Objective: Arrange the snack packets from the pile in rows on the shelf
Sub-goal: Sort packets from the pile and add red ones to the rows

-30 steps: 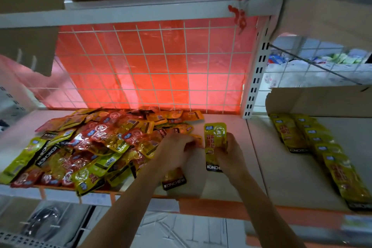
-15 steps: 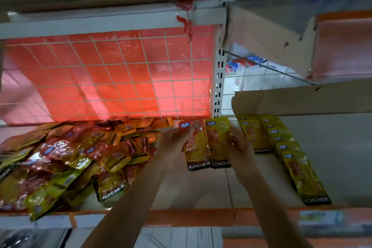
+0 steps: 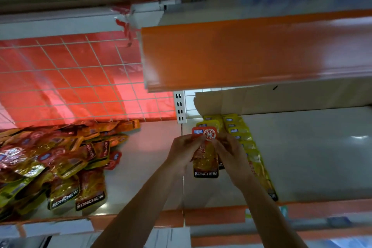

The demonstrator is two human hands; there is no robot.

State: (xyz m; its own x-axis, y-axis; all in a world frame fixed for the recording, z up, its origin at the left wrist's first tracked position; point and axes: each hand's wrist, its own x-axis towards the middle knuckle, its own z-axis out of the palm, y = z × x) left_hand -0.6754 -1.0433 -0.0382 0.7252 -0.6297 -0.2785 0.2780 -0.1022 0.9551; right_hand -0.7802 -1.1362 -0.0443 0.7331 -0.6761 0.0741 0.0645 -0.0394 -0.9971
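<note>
A packet (image 3: 205,155), red at the top with a round white mark, yellow-orange in the middle and banded black with "KONCHEW" at the bottom, is pinched near its top by the left hand (image 3: 184,152) and the right hand (image 3: 231,153) over the shelf (image 3: 312,157). A second packet (image 3: 220,165) is mostly hidden behind it. Just to the right, a row (image 3: 247,147) of overlapping yellow packets is laid back to front. A pile (image 3: 60,159) of red and yellow packets is heaped well to the left.

- Left hand (image 3: 184,150) and right hand (image 3: 231,153) pinch a red-topped KONCHEW packet (image 3: 205,159).
- Yellow packet row (image 3: 244,143) lies just right of it on the shelf (image 3: 312,147).
- Packet pile (image 3: 56,159) lies left, before a red wire-grid backing (image 3: 80,78).
</note>
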